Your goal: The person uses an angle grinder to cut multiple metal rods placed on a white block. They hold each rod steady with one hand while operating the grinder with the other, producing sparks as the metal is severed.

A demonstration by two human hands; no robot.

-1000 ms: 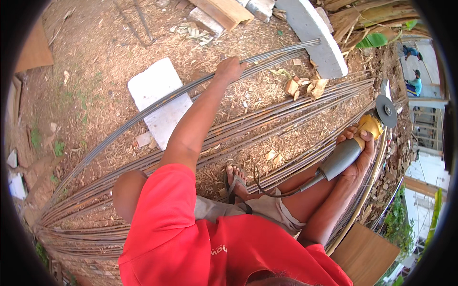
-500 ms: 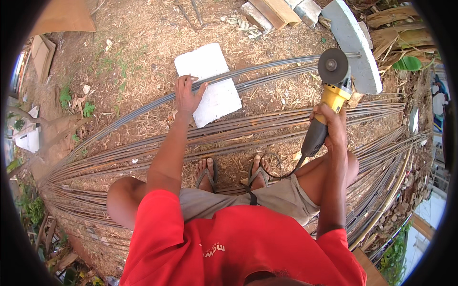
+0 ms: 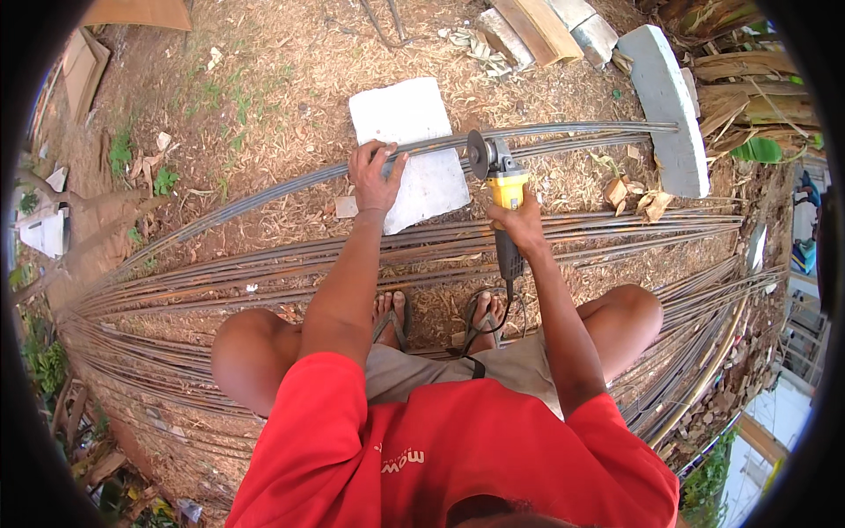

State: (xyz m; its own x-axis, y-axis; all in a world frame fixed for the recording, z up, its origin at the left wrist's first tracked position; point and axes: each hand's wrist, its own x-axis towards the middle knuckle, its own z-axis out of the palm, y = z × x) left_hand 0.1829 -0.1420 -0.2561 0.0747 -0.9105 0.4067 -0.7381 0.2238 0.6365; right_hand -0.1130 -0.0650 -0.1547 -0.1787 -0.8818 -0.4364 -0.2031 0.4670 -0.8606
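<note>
Red shirt (image 3: 493, 449), nearest, with grey-brown shorts (image 3: 519, 363) beyond it.
Rusty rods, near lot (image 3: 167, 365): fanned on both sides, passing behind the bent legs.
Sandals, a pair (image 3: 400, 333), worn; black cord (image 3: 509, 292) looped by the right one, near the foot.
Rusty rods, middle lot (image 3: 440, 251): long row lying between the feet and the white slab, crossing beneath both forearms.
Right hand (image 3: 519, 222): clamped around the angle grinder (image 3: 508, 190), yellow and dark grey, head pointing away from the body.
Left hand (image 3: 378, 176): fingers laid over the grey rods (image 3: 290, 183), thumb apart; whether they wrap underneath cannot be told.
Grinder disc (image 3: 478, 154): dark, upright, overlapping the grey rods to the right of the left hand; contact cannot be told.
White slab (image 3: 400, 101): tilted in plan, under the grey rods.
Wood scraps (image 3: 653, 205): on the ground right of the grinder, between the two rod rows.
Concrete slab (image 3: 664, 101): long, grey, at the right, the grey rods' ends over it.
Timber piece (image 3: 539, 31), beside pale blocks (image 3: 594, 40), far side.
Bent dark bar (image 3: 383, 22), far edge.
Brown board (image 3: 141, 12), far left corner.
</note>
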